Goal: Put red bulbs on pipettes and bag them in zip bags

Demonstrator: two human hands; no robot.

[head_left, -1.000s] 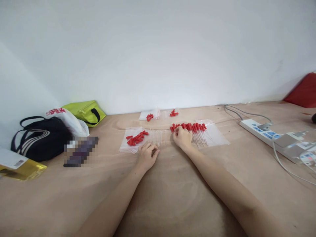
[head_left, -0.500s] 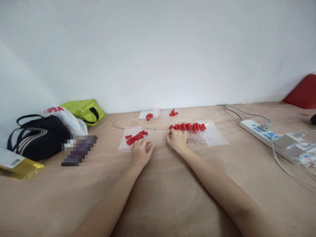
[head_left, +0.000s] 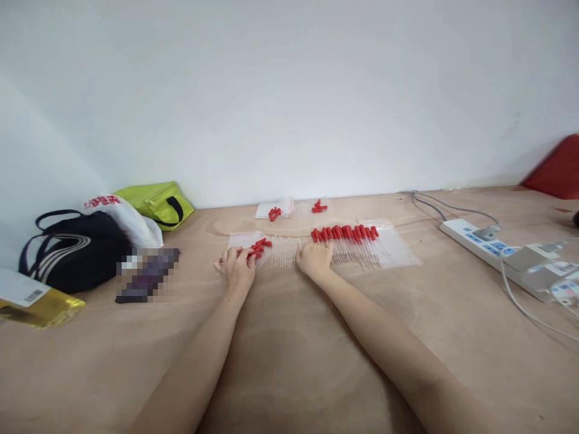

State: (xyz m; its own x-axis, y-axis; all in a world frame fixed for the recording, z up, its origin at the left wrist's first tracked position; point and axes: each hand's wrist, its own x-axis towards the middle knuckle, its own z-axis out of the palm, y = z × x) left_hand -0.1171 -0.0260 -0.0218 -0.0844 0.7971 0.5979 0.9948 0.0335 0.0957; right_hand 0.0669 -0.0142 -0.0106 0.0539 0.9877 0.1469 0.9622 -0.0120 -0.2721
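My left hand [head_left: 237, 271] reaches over a loose pile of red rubber bulbs [head_left: 259, 246], its thumb and index finger closing around one bulb at the pile's near edge. The pile lies on a clear plastic bag [head_left: 236, 239]. To its right, thin clear tubes [head_left: 283, 253] stand in a row side by side. My right hand [head_left: 315, 260] is closed at the right end of this row, on a thin clear tube mostly hidden by its fingers. Right of that hand lie several droppers [head_left: 355, 247], clear tubes with red bulbs at their far ends.
Further back, small groups of red bulbs [head_left: 274, 213] lie on plastic. A plastic bag [head_left: 400, 247] extends right of the droppers. At right is a white power strip [head_left: 473, 238] with cables; at left, a black bag [head_left: 75, 250], a lime pouch [head_left: 156, 202] and a gold packet [head_left: 45, 304].
My left hand has moved left from beside the bare tubes onto the loose bulbs. My right hand has shifted slightly left and nearer, uncovering more of the leftmost capped droppers.
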